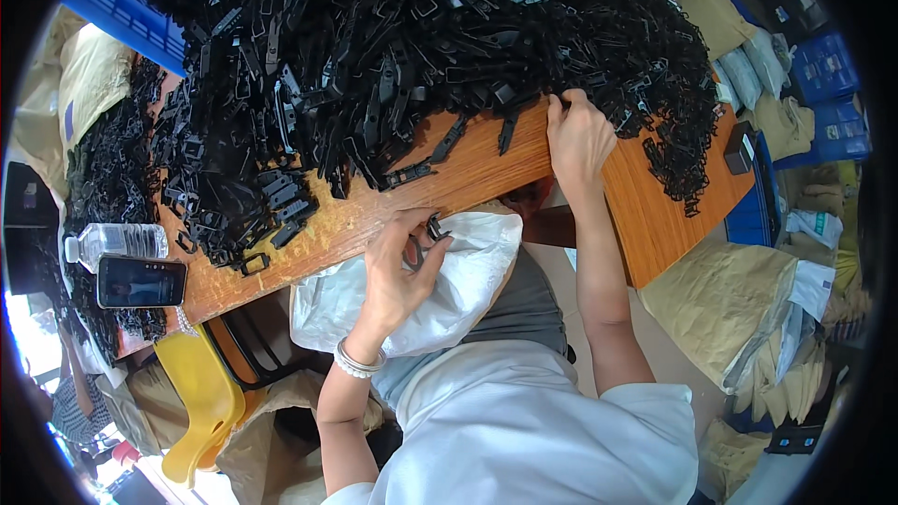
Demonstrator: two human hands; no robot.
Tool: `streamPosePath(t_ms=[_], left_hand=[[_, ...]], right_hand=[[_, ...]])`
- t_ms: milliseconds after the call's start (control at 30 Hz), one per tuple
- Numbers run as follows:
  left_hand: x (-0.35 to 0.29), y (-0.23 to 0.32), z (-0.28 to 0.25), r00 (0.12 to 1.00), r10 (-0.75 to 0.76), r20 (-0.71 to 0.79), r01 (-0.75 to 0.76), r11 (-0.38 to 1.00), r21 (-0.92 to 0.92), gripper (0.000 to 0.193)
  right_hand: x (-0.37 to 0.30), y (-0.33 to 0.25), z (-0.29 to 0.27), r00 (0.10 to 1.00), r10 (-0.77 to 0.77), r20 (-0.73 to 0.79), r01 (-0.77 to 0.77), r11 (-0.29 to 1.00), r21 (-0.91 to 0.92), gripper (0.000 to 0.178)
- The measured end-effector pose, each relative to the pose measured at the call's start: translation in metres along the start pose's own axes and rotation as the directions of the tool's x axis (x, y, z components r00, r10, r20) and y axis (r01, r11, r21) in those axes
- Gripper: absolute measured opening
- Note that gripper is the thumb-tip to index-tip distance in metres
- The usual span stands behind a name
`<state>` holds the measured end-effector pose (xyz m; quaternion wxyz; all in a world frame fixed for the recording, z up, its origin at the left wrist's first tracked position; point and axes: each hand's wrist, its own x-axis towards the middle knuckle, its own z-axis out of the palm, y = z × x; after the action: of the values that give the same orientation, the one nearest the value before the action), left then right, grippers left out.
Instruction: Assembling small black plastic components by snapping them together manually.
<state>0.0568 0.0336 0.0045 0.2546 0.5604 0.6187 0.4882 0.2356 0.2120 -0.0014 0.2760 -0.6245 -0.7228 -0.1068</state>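
Observation:
My left hand [393,271] is over an open white-lined sack [482,257] on my lap, with a small black plastic part [436,227] pinched between thumb and fingers. Farther right, my right hand [580,136] reaches to the near edge of a big heap of black plastic parts [374,47] on the wooden table [505,164]. Its fingers are drawn together at the heap, and what they hold, if anything, is hidden. Several loose parts lie along the heap's front edge, among them a small black frame-shaped piece [253,265].
A clear plastic bottle [122,243] and a phone [140,282] are at the table's left end. A yellow chair [192,402] stands below them. A blue crate [122,0] is at the far left. Paper sacks [720,309] stand on the right, near a small black box [739,148].

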Motion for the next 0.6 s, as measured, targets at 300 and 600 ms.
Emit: streamPosePath(t_ms=[300, 600], left_hand=[[0.002, -0.005, 0.009, 0.969, -0.238, 0.071, 0.242, 0.835, -0.494, 0.034], [0.008, -0.001, 0.004, 0.970, -0.178, 0.166, 0.242, 0.779, -0.579, 0.035]], right_hand=[[-0.050, -0.007, -0.036, 0.998, 0.064, 0.009, -0.062, 0.890, 0.452, 0.008], [-0.069, -0.032, -0.061, 0.857, -0.515, 0.013, 0.273, 0.475, 0.837, 0.023]])
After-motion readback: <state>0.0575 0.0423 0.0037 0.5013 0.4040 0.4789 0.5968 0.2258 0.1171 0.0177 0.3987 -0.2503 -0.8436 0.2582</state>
